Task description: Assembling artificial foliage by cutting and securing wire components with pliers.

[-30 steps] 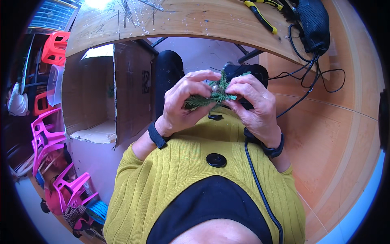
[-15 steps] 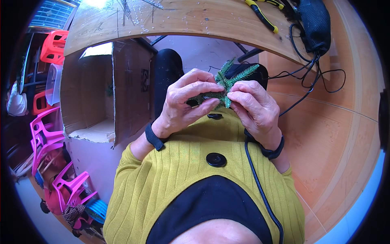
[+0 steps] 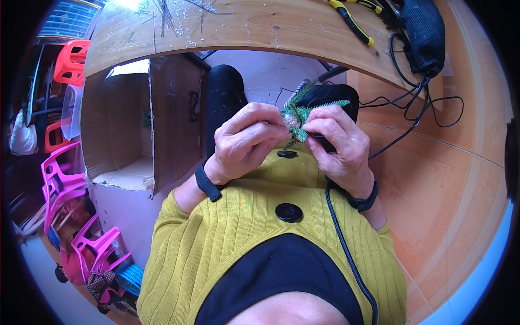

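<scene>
At 12 o'clock from the large button [image 3: 289, 213], left hand [image 3: 246, 140] and right hand [image 3: 341, 143] are pinching an artificial fir sprig [image 3: 300, 115] between nearly closed fingers. Its branches are fanning outward; remaining work is not showing. Cardboard box [image 3: 176, 130] is standing at the sprig's 9 o'clock, pliers [image 3: 353, 24] at 1.

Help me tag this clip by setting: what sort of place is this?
Perhaps an informal or home craft workspace: pliers and thin scraps lie on a wooden table, with an open cardboard box nearby.
</scene>
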### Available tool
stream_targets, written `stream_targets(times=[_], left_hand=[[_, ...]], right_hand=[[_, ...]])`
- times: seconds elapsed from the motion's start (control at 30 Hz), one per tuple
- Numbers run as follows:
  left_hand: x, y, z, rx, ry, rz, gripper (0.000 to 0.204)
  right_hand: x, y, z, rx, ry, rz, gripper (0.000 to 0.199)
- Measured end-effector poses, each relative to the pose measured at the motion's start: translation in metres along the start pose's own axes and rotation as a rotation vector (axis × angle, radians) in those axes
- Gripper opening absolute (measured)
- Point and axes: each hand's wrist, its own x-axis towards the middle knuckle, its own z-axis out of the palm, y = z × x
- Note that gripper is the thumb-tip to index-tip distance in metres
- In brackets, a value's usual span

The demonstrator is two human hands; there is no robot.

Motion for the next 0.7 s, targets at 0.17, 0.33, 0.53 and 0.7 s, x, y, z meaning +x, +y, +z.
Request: stream_targets(times=[0.17,0.33,0.53,0.7], left_hand=[[0.001,-0.016,-0.003,-0.162,-0.023,-0.110,0.016],[-0.012,-0.030,0.000,-0.622,-0.069,-0.497,0.010],[-0.021,-0.029,-0.004,-0.929,-0.052,-0.801,0.009],[-0.023,-0.022,-0.006,-0.855,-0.094,-0.779,0.009]], right_hand=[[0.005,0.011,-0.001,0.203,-0.146,0.161,0.022],[0.002,0.015,-0.004,0.727,-0.202,0.829,0.018],[0.001,0.004,-0.001,0.382,-0.069,0.397,0.016],[-0.002,0.003,0.000,0.180,-0.103,0.239,0.014]])
